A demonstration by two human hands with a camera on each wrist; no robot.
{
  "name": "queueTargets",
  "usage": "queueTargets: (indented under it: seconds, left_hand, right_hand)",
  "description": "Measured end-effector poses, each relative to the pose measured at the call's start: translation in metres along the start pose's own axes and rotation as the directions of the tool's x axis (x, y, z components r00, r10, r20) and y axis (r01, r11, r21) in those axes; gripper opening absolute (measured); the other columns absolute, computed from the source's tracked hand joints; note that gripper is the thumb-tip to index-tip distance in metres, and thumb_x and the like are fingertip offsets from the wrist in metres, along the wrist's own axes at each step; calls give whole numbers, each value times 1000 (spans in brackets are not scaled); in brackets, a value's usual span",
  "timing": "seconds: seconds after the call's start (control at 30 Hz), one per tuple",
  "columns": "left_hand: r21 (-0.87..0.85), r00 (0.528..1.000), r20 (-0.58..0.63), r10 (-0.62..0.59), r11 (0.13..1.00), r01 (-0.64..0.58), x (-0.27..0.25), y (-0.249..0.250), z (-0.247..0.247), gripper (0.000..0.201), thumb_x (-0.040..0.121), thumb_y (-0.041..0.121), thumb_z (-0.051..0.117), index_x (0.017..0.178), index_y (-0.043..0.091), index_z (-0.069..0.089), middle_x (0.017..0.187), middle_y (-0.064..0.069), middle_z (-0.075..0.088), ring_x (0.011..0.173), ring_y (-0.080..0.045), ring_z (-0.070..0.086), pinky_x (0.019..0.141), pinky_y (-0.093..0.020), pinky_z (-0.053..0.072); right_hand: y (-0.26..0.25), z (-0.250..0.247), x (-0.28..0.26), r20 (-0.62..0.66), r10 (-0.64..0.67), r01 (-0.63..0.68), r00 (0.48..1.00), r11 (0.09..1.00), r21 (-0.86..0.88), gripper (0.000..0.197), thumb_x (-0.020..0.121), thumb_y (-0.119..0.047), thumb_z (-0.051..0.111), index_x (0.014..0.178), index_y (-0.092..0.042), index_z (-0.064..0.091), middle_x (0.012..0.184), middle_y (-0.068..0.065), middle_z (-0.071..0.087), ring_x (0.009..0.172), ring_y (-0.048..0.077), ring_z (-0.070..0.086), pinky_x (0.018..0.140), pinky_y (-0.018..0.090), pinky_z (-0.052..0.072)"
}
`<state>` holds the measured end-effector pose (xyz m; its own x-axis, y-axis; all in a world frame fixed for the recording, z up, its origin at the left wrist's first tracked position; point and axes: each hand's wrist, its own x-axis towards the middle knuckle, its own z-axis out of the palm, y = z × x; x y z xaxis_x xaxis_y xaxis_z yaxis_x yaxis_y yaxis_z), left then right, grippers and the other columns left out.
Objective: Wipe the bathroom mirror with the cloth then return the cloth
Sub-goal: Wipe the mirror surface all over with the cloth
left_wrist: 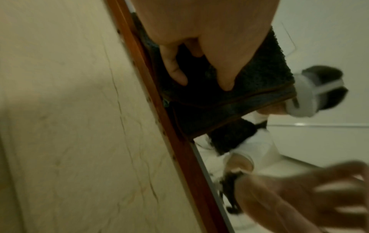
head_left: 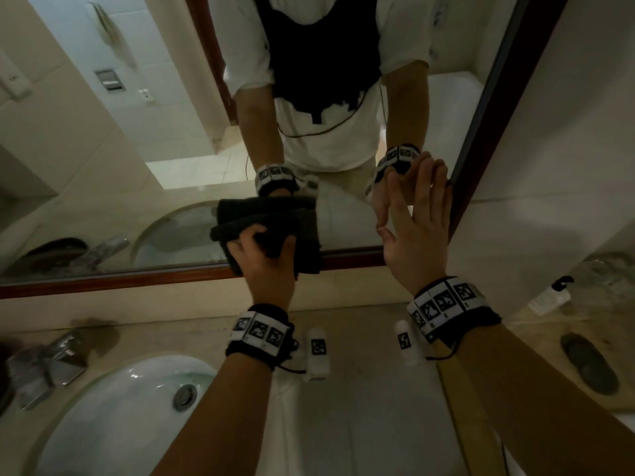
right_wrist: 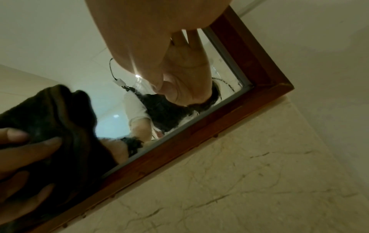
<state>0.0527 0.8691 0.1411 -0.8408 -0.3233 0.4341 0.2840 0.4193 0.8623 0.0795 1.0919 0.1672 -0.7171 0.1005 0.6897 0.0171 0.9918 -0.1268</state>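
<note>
At the lower left of the head view a tap (head_left: 44,364) and a basin (head_left: 113,407) sit in the worktop (head_left: 360,389), and above them the mirror (head_left: 165,108) fills the upper half of the frame inside its wooden frame (head_left: 113,280). Near the centre, the left hand (head_left: 266,261) presses the cloth (head_left: 275,223), a dark folded one, flat against the glass right at the bottom edge, its lower hem overlapping the wood; the left wrist view shows the fingers (left_wrist: 173,69) bent over the pile and the thumb (left_wrist: 225,78) digging into it, so this hand is clamped on the cloth. To the right, the right hand (head_left: 417,231) is spread wide, fingers straight and holding nothing, its tips on or just off the glass by the lower right corner of the mirror; contact cannot be told for sure. At the far right a pump bottle (head_left: 551,297) stands on the worktop. The step in hand looks like the wiping itself, low on the mirror. The next move probably calls for steady flat pressure while sweeping the cloth along the glass toward the right corner, with the open hand lifted clear of its path. Returning the cloth comes later; where it belongs is not shown.
</note>
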Motion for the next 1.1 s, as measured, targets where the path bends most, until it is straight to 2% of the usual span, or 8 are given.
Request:
queueTargets:
  seconds: [0.07,0.3,0.47,0.63,0.7,0.83,0.93,1.1]
  left_hand:
    - [-9,1000,-19,-17,1000,17,10,-10,-17,46,80,5,77,116,-2,49,125,-22,38,109,-24,46,90,0,36]
    - [-21,1000,-20,-15,1000,15,15,-22,-29,50,84,5,74,123,-1,43,128,-10,30,117,-26,49,93,-2,40]
    - [-9,999,-22,-38,999,38,13,-25,-25,53,83,5,75,125,0,43,134,-21,31,123,-32,48,93,0,38]
    - [-10,998,-23,-55,998,55,2,-8,-9,49,82,5,75,122,1,47,132,-21,35,118,-31,49,91,1,37]
    - [56,1000,5,19,998,-19,-10,7,9,48,80,8,78,118,2,51,126,-17,40,109,-28,50,91,-8,40]
    - [106,991,83,109,987,-117,-24,16,37,47,78,16,79,115,16,50,116,2,33,98,-31,53,92,-43,52]
    - [111,990,99,96,988,-107,-22,12,35,50,77,15,79,115,23,47,118,3,31,101,-29,53,94,-43,52]
    - [115,994,50,93,989,-98,-8,-1,9,50,75,9,81,116,9,52,123,-5,38,105,-22,50,98,-38,50]
  right_hand:
    - [-1,1,0,12,2,-2,1000,1000,11,100,80,-26,77,157,-25,13,162,24,5,149,37,-7,122,52,2]
    - [2,3,-1,6,1,-1,1000,999,40,100,81,-21,74,157,-26,10,162,23,4,149,35,-10,122,51,-2]
    - [5,5,-1,15,-20,19,1000,999,28,98,83,-22,72,157,-27,9,162,19,-2,148,32,-16,121,50,-6]
    - [3,9,-1,21,-11,11,1000,1000,17,95,83,-23,72,157,-27,13,162,17,-4,148,32,-18,121,49,-8]
    - [2,10,-1,29,-8,7,1000,1000,8,95,83,-23,73,157,-27,13,162,16,-5,147,31,-19,121,48,-10]
    - [4,10,-2,28,-6,6,1000,1000,8,96,83,-23,74,157,-27,14,162,20,0,149,35,-12,121,46,-11]
    - [6,10,-3,12,-17,17,1000,1000,2,96,82,-24,75,157,-26,15,161,23,5,148,42,-2,121,48,-8]
    - [5,9,-3,-1,-25,25,1000,1000,14,94,82,-23,74,156,-26,16,161,24,7,149,41,-3,121,50,-5]
